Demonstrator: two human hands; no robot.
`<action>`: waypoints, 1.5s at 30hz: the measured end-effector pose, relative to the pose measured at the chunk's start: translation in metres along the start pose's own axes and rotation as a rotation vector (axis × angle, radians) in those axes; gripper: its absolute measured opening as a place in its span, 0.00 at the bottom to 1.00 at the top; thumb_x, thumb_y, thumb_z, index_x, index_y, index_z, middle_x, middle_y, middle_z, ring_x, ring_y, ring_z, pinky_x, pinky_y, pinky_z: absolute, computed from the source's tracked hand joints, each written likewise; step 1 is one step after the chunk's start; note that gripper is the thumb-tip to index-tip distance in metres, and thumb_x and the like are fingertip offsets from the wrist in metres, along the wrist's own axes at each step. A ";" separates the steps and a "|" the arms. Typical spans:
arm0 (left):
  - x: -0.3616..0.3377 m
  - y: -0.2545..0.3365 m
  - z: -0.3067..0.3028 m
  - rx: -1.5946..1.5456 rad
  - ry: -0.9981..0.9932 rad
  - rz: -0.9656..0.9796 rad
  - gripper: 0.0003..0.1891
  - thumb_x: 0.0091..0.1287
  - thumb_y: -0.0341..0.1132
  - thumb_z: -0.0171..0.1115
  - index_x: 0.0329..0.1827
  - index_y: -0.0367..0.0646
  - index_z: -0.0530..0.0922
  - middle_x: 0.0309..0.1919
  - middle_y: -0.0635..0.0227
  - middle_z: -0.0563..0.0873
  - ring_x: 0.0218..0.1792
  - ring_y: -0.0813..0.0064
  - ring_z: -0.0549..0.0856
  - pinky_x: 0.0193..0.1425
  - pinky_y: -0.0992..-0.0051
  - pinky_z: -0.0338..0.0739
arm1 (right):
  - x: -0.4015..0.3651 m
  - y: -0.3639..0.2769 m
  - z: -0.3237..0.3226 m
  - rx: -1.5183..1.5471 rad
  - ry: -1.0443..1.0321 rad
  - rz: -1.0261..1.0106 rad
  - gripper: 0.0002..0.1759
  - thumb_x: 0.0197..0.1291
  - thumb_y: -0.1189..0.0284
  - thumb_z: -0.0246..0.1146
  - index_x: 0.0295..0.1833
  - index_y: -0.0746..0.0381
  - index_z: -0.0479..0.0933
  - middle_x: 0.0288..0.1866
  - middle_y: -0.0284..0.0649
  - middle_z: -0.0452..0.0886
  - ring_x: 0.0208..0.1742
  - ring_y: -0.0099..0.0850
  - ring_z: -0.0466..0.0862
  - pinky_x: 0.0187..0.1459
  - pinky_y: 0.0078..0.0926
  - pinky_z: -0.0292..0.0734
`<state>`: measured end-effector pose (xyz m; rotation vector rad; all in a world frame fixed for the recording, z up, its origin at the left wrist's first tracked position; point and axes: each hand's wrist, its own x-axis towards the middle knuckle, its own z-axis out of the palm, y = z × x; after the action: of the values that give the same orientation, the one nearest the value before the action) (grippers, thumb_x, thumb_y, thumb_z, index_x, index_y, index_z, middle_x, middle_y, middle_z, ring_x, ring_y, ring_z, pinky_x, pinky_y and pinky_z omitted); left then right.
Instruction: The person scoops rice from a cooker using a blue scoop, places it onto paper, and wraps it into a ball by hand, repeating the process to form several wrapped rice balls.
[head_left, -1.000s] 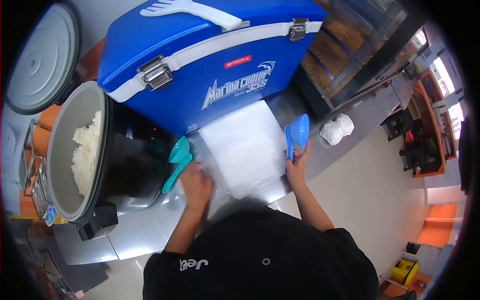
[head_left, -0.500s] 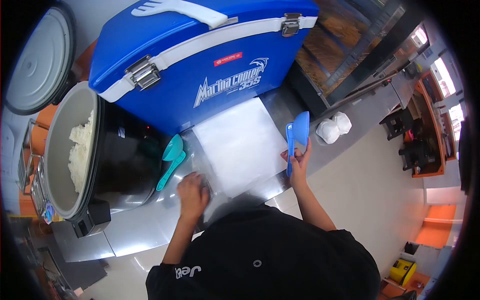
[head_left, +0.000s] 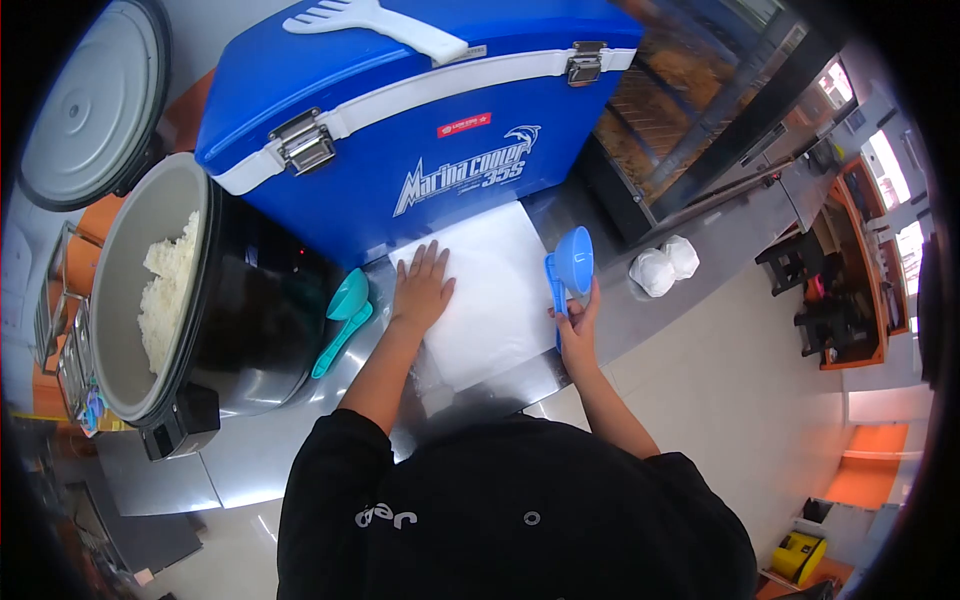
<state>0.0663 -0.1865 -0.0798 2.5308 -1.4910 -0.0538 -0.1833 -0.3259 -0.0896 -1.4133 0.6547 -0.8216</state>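
Grasping the handle of a blue scoop (head_left: 573, 262), the right hand (head_left: 577, 325) is beside the white paper (head_left: 480, 300); the left hand (head_left: 423, 290) lies open, ungrasping, on its left part. Left of the paper, a teal scoop (head_left: 350, 296) rests on the steel surface (head_left: 640, 318). Beyond the paper stands a blue cooler (head_left: 400, 150).

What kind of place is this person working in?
It looks like a small commercial kitchen or food stall. A large rice cooker stands open with white rice inside, a blue cooler sits on the metal counter, and behind it is a case that seems to hold fried food.
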 end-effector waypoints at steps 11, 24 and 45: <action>-0.044 0.062 -0.036 -0.130 -0.180 0.364 0.37 0.59 0.48 0.65 0.73 0.53 0.63 0.75 0.63 0.60 0.76 0.58 0.56 0.74 0.40 0.49 | -0.007 -0.008 -0.003 0.135 0.036 -0.044 0.48 0.63 0.75 0.57 0.78 0.56 0.31 0.40 0.41 0.77 0.44 0.30 0.77 0.57 0.31 0.67; -0.057 0.070 -0.015 -0.117 -0.249 0.631 0.31 0.64 0.42 0.59 0.72 0.53 0.64 0.74 0.66 0.61 0.76 0.64 0.57 0.75 0.43 0.48 | -0.004 -0.015 -0.002 0.109 0.084 -0.031 0.44 0.65 0.73 0.54 0.78 0.55 0.33 0.41 0.43 0.77 0.44 0.31 0.77 0.54 0.31 0.69; -0.206 -0.036 -0.148 -0.393 0.511 0.206 0.21 0.52 0.26 0.62 0.52 0.47 0.80 0.54 0.66 0.79 0.55 0.62 0.79 0.60 0.55 0.72 | 0.028 -0.152 0.049 0.267 0.029 -0.167 0.26 0.67 0.64 0.56 0.66 0.61 0.60 0.47 0.38 0.71 0.25 0.24 0.72 0.23 0.19 0.65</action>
<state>0.0161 0.0321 0.0433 1.8867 -1.3574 0.2806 -0.1434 -0.3167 0.0668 -1.2249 0.4339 -1.0236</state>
